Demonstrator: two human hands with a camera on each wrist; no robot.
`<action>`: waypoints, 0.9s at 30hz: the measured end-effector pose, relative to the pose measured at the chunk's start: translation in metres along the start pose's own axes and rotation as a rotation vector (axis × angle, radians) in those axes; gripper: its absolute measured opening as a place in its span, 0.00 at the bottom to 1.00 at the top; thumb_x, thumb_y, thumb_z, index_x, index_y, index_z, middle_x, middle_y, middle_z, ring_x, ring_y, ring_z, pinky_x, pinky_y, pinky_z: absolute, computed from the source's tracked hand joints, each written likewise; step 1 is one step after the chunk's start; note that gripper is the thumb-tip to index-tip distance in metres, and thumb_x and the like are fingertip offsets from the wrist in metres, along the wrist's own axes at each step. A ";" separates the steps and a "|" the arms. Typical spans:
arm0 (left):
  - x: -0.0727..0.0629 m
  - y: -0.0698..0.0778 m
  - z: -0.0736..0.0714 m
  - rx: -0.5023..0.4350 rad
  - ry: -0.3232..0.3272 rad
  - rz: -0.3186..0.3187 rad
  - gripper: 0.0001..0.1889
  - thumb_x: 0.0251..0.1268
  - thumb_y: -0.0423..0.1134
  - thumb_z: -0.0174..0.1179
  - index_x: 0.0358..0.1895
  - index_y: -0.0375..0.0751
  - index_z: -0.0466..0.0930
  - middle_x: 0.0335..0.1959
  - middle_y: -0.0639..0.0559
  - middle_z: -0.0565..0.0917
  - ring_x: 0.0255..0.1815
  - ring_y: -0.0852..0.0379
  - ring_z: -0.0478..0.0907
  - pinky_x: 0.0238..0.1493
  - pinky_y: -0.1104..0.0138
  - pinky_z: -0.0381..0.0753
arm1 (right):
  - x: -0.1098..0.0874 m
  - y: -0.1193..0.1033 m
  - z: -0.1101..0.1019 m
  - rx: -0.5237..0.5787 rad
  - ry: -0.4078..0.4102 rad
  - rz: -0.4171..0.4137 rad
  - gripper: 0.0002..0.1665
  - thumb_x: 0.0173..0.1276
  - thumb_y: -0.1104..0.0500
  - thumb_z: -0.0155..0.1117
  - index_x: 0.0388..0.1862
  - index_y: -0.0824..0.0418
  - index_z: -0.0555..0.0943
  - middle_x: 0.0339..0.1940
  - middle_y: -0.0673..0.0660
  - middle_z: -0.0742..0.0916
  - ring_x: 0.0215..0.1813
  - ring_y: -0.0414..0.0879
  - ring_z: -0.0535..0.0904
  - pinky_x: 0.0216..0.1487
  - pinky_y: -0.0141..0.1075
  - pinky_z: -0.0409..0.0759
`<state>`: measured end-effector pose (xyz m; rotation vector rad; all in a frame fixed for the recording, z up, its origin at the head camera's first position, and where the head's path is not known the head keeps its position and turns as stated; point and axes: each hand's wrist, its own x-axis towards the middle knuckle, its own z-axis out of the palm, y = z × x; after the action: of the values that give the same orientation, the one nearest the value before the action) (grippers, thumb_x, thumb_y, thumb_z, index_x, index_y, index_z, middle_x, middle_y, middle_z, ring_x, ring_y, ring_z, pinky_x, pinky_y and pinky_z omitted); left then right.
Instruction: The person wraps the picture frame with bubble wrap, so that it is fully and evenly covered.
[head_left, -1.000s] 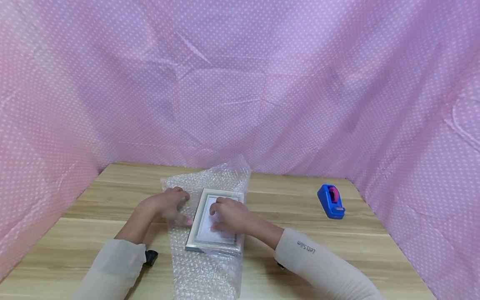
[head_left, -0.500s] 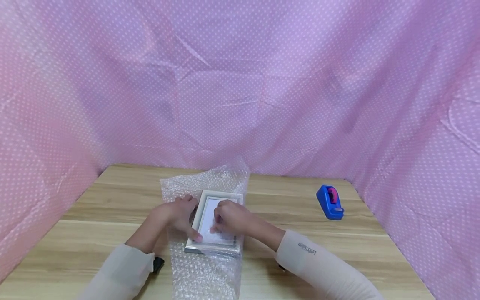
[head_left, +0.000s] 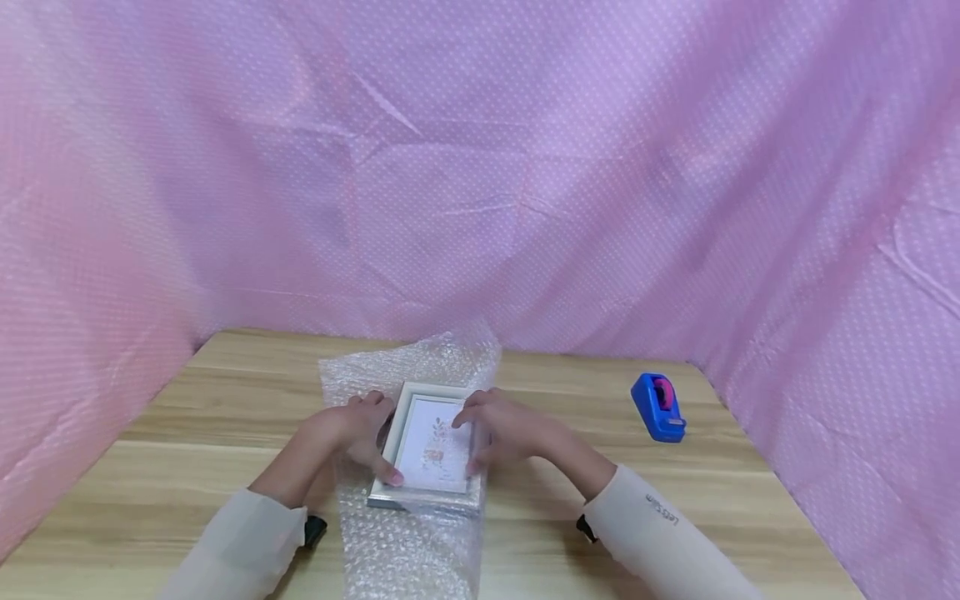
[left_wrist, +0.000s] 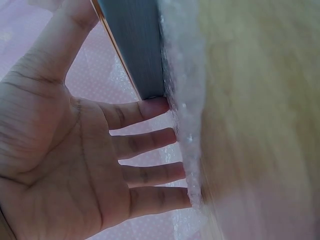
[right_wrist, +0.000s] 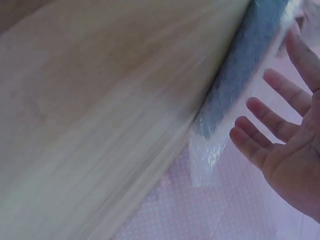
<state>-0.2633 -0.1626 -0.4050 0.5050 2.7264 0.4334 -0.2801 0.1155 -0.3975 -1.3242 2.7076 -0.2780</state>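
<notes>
A silver-white picture frame point(head_left: 431, 437) with a small flower print lies face up on a long sheet of bubble wrap point(head_left: 408, 550). Film of the wrap overlaps its right and near edges. My left hand point(head_left: 363, 433) is at the frame's left side, thumb over the front border. In the left wrist view its straight fingers point(left_wrist: 150, 172) press on the wrap, the index fingertip at the frame's corner. My right hand point(head_left: 510, 425) is over the right edge, fingers loosely bent. The right wrist view has these fingers point(right_wrist: 275, 117) spread beside the wrap-covered edge.
A blue tape dispenser point(head_left: 658, 408) with a pink roll stands on the right of the wooden table point(head_left: 585, 533). Pink dotted cloth point(head_left: 480, 167) hangs behind and at both sides. The bubble wrap reaches the near side of the view.
My left hand has slid right, its thumb now over the frame's front. The right hand has drawn back from the middle to the right edge, uncovering the print.
</notes>
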 end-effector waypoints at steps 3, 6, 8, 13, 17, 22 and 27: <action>0.001 -0.002 0.000 0.003 -0.007 -0.010 0.71 0.33 0.67 0.82 0.79 0.31 0.54 0.78 0.25 0.55 0.76 0.20 0.50 0.67 0.26 0.59 | -0.004 0.004 -0.004 0.012 -0.028 -0.002 0.42 0.50 0.42 0.85 0.63 0.56 0.83 0.62 0.57 0.82 0.64 0.52 0.74 0.67 0.41 0.74; 0.002 -0.003 0.001 0.003 -0.007 -0.008 0.70 0.33 0.66 0.82 0.79 0.31 0.55 0.78 0.25 0.55 0.76 0.20 0.50 0.67 0.26 0.59 | -0.005 0.007 -0.003 0.022 -0.044 -0.015 0.45 0.47 0.40 0.85 0.63 0.56 0.83 0.62 0.57 0.83 0.64 0.52 0.74 0.67 0.41 0.74; 0.003 -0.003 0.001 0.004 -0.006 -0.006 0.70 0.33 0.66 0.82 0.79 0.31 0.55 0.77 0.25 0.56 0.76 0.20 0.51 0.67 0.27 0.60 | -0.005 0.008 -0.003 0.035 -0.054 -0.018 0.45 0.47 0.40 0.85 0.63 0.57 0.83 0.63 0.57 0.83 0.65 0.52 0.75 0.68 0.42 0.75; 0.004 -0.002 0.001 0.010 0.004 -0.001 0.70 0.32 0.65 0.83 0.79 0.33 0.56 0.77 0.27 0.59 0.75 0.22 0.55 0.66 0.28 0.63 | -0.006 0.009 -0.002 0.066 -0.087 -0.015 0.44 0.51 0.41 0.83 0.64 0.59 0.83 0.67 0.60 0.81 0.69 0.55 0.74 0.72 0.44 0.72; 0.004 -0.002 0.001 0.014 0.009 0.010 0.68 0.32 0.64 0.83 0.78 0.34 0.58 0.76 0.29 0.61 0.74 0.24 0.57 0.65 0.29 0.66 | -0.006 0.011 -0.001 0.069 -0.106 -0.022 0.43 0.52 0.40 0.82 0.65 0.58 0.82 0.70 0.62 0.79 0.72 0.57 0.72 0.75 0.46 0.69; 0.003 -0.002 -0.001 0.010 -0.001 0.006 0.69 0.33 0.64 0.83 0.79 0.34 0.56 0.77 0.28 0.59 0.75 0.23 0.55 0.65 0.27 0.64 | -0.007 0.011 0.001 0.065 -0.103 -0.006 0.44 0.52 0.38 0.81 0.65 0.57 0.82 0.71 0.61 0.78 0.73 0.57 0.70 0.76 0.46 0.68; 0.004 -0.002 0.000 -0.008 -0.012 0.004 0.69 0.34 0.64 0.83 0.79 0.34 0.55 0.78 0.28 0.57 0.76 0.22 0.53 0.66 0.27 0.62 | -0.012 0.011 0.004 0.073 -0.078 -0.001 0.43 0.54 0.38 0.80 0.65 0.57 0.82 0.71 0.60 0.77 0.73 0.55 0.69 0.76 0.45 0.67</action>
<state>-0.2674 -0.1628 -0.4067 0.5098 2.7121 0.4403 -0.2809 0.1311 -0.4038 -1.2897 2.6073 -0.3153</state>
